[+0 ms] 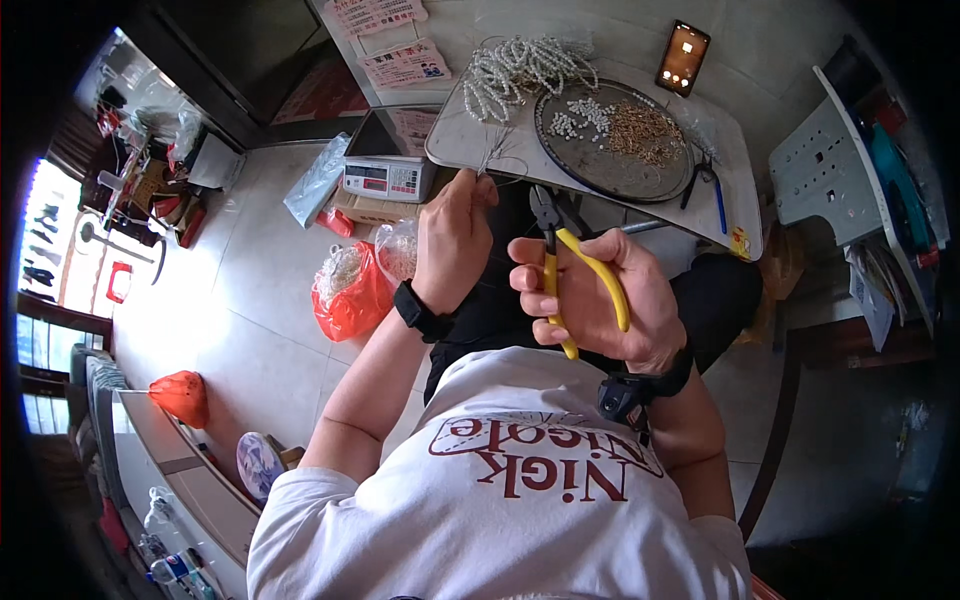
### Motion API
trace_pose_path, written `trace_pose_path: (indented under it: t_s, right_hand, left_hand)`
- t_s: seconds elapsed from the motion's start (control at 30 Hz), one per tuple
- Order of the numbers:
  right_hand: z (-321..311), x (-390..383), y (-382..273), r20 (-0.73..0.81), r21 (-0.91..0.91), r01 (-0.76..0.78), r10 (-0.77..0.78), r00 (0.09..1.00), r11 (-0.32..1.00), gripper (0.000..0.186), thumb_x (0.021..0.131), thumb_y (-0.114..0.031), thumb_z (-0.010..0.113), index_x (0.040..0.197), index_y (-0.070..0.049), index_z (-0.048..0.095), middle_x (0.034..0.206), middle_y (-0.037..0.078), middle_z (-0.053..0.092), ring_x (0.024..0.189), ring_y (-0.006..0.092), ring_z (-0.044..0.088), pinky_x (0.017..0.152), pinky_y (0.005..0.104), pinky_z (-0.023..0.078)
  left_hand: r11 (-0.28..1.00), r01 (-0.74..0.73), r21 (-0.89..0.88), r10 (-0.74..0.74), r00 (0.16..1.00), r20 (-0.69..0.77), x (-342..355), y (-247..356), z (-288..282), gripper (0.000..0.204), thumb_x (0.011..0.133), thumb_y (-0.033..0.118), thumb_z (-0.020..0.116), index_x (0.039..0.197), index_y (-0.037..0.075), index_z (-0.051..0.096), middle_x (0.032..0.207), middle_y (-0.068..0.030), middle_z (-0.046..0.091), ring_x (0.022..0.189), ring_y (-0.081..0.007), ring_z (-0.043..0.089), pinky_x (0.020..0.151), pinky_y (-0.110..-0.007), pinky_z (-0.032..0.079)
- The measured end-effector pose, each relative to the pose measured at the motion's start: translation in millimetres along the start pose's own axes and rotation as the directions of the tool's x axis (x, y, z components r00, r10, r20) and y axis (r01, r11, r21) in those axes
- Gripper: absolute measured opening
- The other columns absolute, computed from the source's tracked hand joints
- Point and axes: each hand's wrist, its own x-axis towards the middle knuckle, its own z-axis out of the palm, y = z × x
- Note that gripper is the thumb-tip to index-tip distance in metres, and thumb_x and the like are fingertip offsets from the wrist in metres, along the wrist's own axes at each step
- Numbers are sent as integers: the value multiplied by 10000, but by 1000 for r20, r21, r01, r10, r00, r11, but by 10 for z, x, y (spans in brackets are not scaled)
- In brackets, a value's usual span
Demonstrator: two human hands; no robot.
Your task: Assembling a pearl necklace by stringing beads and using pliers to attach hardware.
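Note:
My right hand (625, 300) is wrapped loosely round wire cutters (606, 275) with yellow handles, their dark jaws pointing away from me. The handles are partly spread in the palm. To its left, my left hand (453, 238) pinches several thin wires (500, 158) between thumb and fingers, close to the near edge of the table. The loose ends fan out above the fingertips. Just beyond lies a bundle of pearly bead strands (525, 72). A round dark tray (560, 165) holds white beads (583, 117) and small gold-coloured pieces (645, 132).
The table (468, 148) also carries a lit phone (684, 58) at the back and a blue pen (720, 205) on the right. A digital scale (385, 178) stands left of the table. Below it sits an orange-red bag (352, 300) with pale contents. A perforated stool (825, 165) is at far right.

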Motion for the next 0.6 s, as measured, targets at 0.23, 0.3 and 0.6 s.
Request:
trace_pose_path:
  t_s: [0.23, 0.3, 0.6]
  right_hand:
    - [-30, 133, -51, 19, 39, 19, -19, 1000, 999, 578, 893, -346, 318, 1307, 42, 428, 1090, 164, 563, 871, 213, 534, 832, 406, 454]
    - [-61, 147, -69, 40, 50, 11, -13, 999, 999, 580, 894, -346, 322, 1311, 43, 423, 1094, 167, 564, 884, 223, 541, 862, 432, 456]
    - [34, 121, -40, 16, 69, -43, 42, 999, 997, 596, 876, -331, 356, 1341, 41, 389, 1037, 161, 584, 921, 272, 577, 976, 539, 386]
  left_hand:
    - [999, -22, 25, 22, 1000, 9, -59, 71, -47, 40, 864, -8, 467, 827, -19, 479, 756, -198, 589, 722, -405, 588, 592, -398, 460]
    - [999, -26, 23, 26, 1000, 11, -70, 79, -43, 38, 864, -6, 467, 829, -17, 477, 760, -201, 588, 722, -407, 586, 590, -402, 459]
    - [1000, 2, 13, -3, 999, 53, -97, 37, -54, 18, 863, -5, 466, 856, -10, 482, 783, -197, 599, 728, -395, 598, 600, -392, 471]
